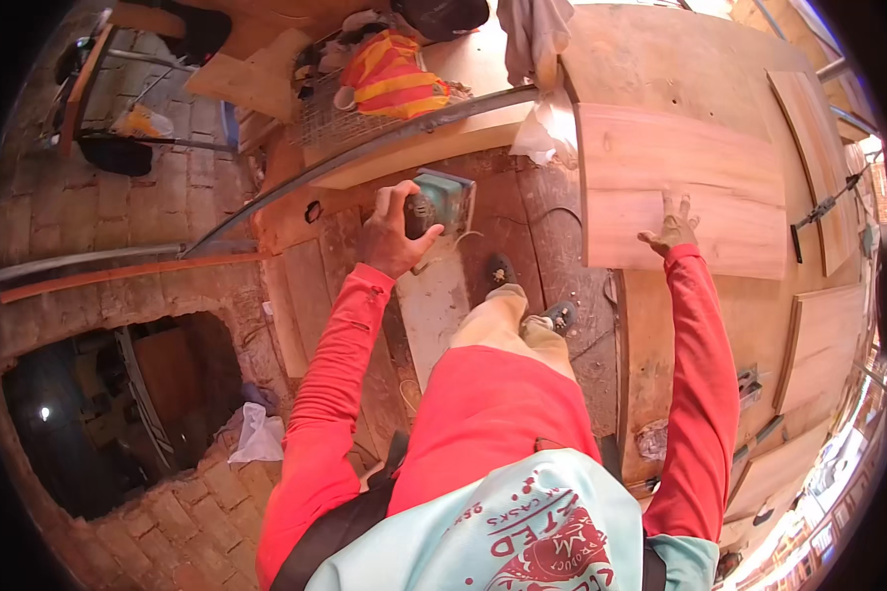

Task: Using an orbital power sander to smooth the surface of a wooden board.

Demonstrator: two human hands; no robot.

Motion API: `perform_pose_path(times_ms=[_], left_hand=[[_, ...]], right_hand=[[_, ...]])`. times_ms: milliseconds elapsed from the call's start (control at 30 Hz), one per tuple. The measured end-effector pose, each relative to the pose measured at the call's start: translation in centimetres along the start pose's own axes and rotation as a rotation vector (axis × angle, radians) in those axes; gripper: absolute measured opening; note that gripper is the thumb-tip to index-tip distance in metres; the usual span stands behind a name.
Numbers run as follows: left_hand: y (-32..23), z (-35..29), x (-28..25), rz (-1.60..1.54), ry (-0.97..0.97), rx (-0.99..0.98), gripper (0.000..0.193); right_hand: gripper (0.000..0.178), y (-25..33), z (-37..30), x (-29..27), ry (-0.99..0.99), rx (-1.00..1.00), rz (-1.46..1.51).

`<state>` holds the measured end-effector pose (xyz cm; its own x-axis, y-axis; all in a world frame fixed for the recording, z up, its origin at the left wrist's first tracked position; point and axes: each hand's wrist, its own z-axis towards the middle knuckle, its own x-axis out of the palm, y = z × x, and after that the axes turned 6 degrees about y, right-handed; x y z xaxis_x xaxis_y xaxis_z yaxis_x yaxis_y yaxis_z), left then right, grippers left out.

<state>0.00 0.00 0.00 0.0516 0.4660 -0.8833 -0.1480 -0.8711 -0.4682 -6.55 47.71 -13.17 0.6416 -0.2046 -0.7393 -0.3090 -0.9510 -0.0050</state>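
Note:
My left hand is wrapped round the dark rounded top of a teal power sander with a flat base. It holds the sander out over the floor, left of the workbench and apart from the wood. My right hand rests with its fingers spread on a reddish wooden panel, close to the panel's near edge. That panel lies flat on a broad plywood worktop.
More boards lie along the worktop's right side, near a metal bar clamp. A metal rail crosses on the left. Below it opens a dark hole in the brick floor. A red-and-yellow striped cloth sits in a wire basket.

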Motion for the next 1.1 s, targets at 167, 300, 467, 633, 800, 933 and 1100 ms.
perform_pose_path(times_ms=[167,300,467,633,800,933,1100], left_hand=[[2.8,1.8,1.0,-0.052,0.089,-0.11,0.07],[2.7,4.4,6.1,-0.129,0.111,-0.047,0.07],[2.2,7.4,10.1,-0.217,0.171,-0.095,0.069],[1.4,11.7,12.2,-0.304,0.147,-0.126,0.069],[1.3,16.0,12.9,-0.5,0.08,-0.252,0.069],[1.6,19.0,14.0,-0.657,-0.015,-0.207,0.068],[-0.1,23.1,16.8,-0.786,0.013,-0.198,0.065]], right_hand=[[0.129,4.0,0.9,1.3,-0.034,-0.023,-0.119],[0.133,2.3,1.8,0.3,-0.079,-0.002,-0.181],[0.137,2.6,1.4,-0.3,-0.034,-0.022,-0.186],[0.133,3.6,0.4,-0.7,-0.022,0.029,-0.181],[0.127,3.6,0.2,-0.7,-0.04,0.034,-0.16],[0.127,3.5,0.1,-1.0,-0.012,0.061,-0.157],[0.124,3.7,-0.6,-1.3,0.032,0.107,-0.145]])
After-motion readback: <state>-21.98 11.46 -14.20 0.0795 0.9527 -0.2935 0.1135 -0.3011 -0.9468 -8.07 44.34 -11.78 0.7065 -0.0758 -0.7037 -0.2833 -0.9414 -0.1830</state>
